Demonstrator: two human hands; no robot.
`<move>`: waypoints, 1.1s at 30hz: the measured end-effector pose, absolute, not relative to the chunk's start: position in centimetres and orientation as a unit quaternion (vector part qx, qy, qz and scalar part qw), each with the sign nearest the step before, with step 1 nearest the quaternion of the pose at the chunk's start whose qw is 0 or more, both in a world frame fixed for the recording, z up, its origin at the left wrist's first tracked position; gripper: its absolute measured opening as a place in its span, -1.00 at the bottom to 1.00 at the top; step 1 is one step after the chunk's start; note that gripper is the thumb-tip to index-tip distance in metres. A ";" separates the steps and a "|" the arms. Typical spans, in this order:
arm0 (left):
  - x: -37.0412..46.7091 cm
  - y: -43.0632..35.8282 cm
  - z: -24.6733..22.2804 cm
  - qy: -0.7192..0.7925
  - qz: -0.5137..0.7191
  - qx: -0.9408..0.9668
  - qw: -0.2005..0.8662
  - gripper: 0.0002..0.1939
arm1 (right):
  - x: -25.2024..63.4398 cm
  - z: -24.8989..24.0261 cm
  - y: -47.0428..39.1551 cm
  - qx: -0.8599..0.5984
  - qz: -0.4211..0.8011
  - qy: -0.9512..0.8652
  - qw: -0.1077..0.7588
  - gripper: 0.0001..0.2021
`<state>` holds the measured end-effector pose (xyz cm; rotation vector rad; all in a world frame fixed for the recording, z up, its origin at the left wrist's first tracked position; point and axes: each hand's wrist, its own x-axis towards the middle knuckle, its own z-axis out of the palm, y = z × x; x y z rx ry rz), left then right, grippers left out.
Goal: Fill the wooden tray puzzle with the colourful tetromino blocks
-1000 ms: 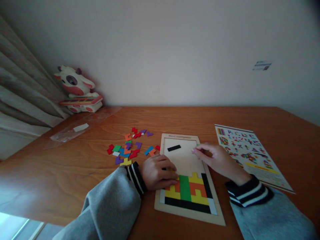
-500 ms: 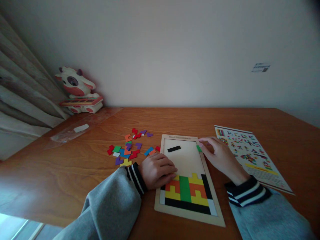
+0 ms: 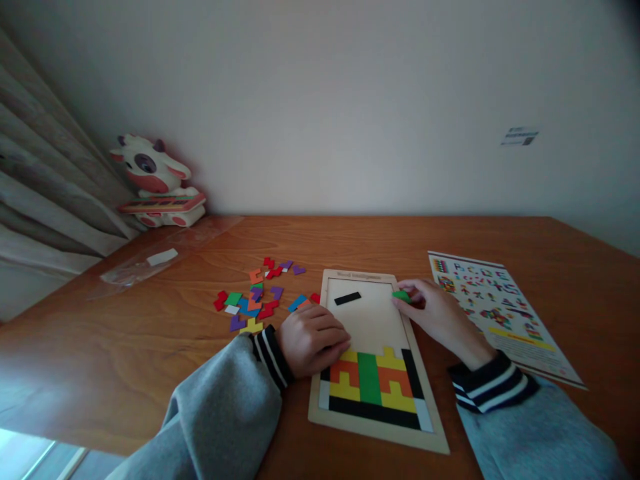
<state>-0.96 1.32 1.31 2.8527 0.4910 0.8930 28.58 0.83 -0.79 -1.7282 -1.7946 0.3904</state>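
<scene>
A small green puzzle piece [image 3: 401, 296] is pinched between the thumb and fingers of my right hand [image 3: 434, 313], over the upper right edge of the wooden puzzle board [image 3: 380, 430]. Palm down, my left hand [image 3: 313, 341] lies across the board's left edge with its fingers loosely stretched out, and holds nothing. Yellow, orange, black and white pieces fill the board's lower part, around a green piece [image 3: 369, 378] in the middle. Higher up, a loose black bar [image 3: 348, 298] lies slanted on the bare wood.
Left of the board, several loose coloured pieces [image 3: 254, 303] are scattered on the wooden table [image 3: 165, 347]. A printed pattern sheet [image 3: 505, 310] lies to the right. At the back left are a clear plastic bag [image 3: 135, 270] and a cow toy with a keyboard [image 3: 160, 180].
The green piece has been lifted from the board's right edge into my right hand's pinch. My left hand stays nearly still.
</scene>
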 end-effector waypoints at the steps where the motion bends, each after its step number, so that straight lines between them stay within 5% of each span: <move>1: -1.0 1.3 1.3 0.173 0.296 0.937 0.058 -0.82 | 28.5 -0.8 0.9 -0.648 0.146 -0.679 0.312 -0.73; 14: -1.2 1.6 0.8 0.223 0.266 0.936 0.062 -0.76 | 27.2 -0.7 0.6 -0.583 0.244 -0.701 0.330 -0.71; 33: -7.5 6.0 -0.4 0.279 0.187 0.942 0.023 -0.65 | 27.6 -3.8 4.6 -0.591 0.074 -0.724 0.349 -0.71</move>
